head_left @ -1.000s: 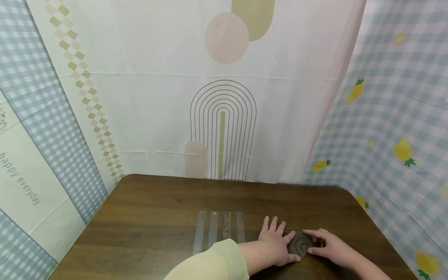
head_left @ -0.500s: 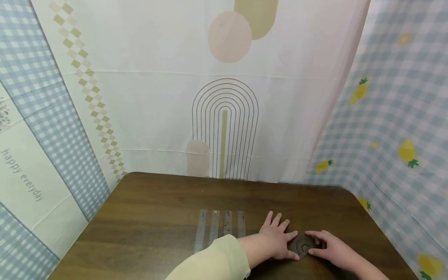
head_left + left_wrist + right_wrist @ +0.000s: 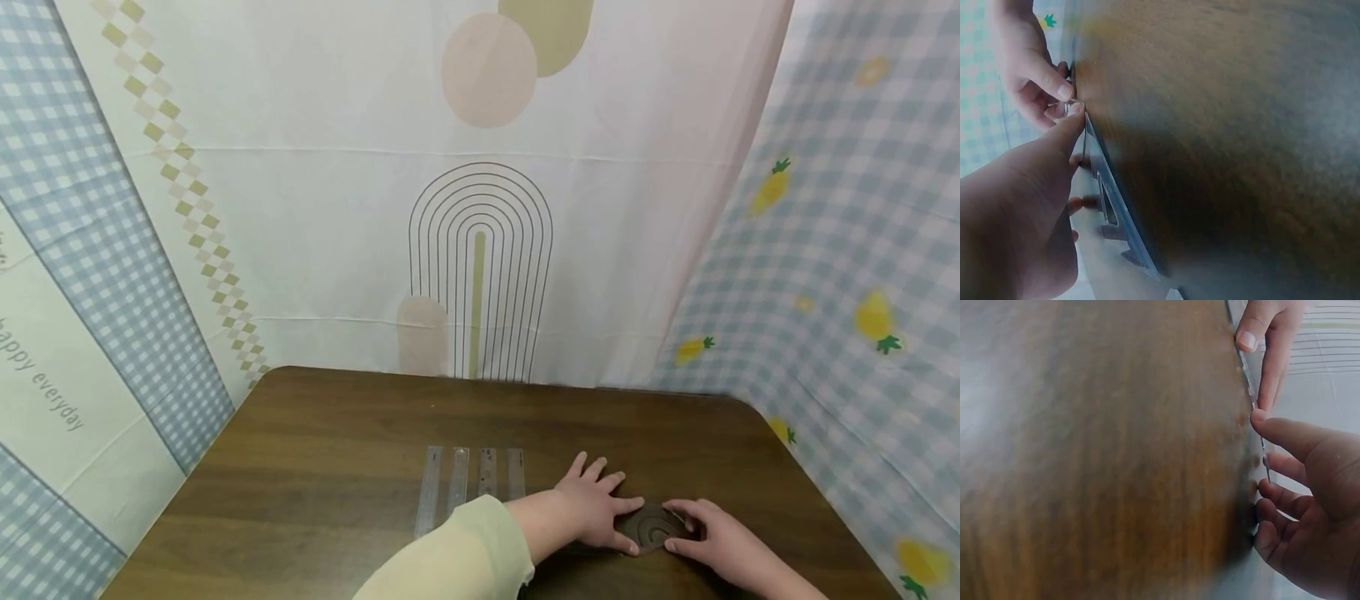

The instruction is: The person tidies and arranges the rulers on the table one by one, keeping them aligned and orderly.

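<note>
A thin, clear drafting template point(image 3: 649, 525) with nested curved slots lies on the wooden table in the head view, at the right. My left hand point(image 3: 592, 506) spreads its fingers flat on the table, thumb and forefinger touching the template's left side. Across from it, my right hand point(image 3: 712, 535) holds the right side between a bent forefinger and thumb. The left wrist view shows the left thumb point(image 3: 1075, 112) at the template's edge, close to the right hand. In the right wrist view the template point(image 3: 1265, 450) is almost edge-on, with the right thumb point(image 3: 1266, 420) against it.
Several clear rulers point(image 3: 487, 471) lie side by side left of the hands, their near ends partly behind the left sleeve point(image 3: 465, 546). Patterned cloth hangs behind the table point(image 3: 337, 433) and along both its sides.
The right hand has shifted slightly right, and the left forefinger has also slid a little rightward along the template. The camera view has tilted slightly. The rulers stay in place.
</note>
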Available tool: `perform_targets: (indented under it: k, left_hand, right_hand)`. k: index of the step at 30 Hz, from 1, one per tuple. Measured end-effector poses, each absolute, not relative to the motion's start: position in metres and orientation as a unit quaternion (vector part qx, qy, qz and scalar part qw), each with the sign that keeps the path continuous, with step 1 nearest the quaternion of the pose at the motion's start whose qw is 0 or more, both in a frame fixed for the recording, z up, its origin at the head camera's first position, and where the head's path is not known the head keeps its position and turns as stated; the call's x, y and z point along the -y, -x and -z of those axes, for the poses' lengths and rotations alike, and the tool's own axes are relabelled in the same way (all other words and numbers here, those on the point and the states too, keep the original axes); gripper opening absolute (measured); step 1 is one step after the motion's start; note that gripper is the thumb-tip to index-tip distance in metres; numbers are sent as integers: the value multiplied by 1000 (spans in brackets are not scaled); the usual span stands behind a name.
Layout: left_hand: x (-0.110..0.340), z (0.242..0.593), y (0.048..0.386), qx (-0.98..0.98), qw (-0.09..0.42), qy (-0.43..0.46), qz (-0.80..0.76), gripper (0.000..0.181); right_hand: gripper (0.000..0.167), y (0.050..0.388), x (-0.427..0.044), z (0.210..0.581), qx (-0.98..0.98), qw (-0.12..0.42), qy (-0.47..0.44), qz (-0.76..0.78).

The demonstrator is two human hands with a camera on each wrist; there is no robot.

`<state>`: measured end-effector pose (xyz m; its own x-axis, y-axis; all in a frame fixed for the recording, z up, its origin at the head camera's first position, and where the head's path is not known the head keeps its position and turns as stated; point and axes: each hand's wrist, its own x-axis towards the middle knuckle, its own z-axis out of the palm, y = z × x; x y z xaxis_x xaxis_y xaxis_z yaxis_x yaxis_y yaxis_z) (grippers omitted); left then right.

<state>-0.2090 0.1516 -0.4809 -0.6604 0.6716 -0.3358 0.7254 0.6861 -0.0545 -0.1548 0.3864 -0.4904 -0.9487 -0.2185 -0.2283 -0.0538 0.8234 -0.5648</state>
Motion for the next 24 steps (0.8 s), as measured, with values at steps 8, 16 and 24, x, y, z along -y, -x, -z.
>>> perform_targets:
  k: [8,16,24]
  left_hand:
    - [-152,479,211,-898,152,-402,98,66]
    - [-152,480,212,-893,163,-410,93,63]
    - [-152,479,214,-891,164,-413,98,62]
  right_hand:
    - [56,150,-388,492,-950,128,67,278]
    - [55,146,-393,492,-947,143,70,280]
    - [61,143,-398,492,-940,156,91,290]
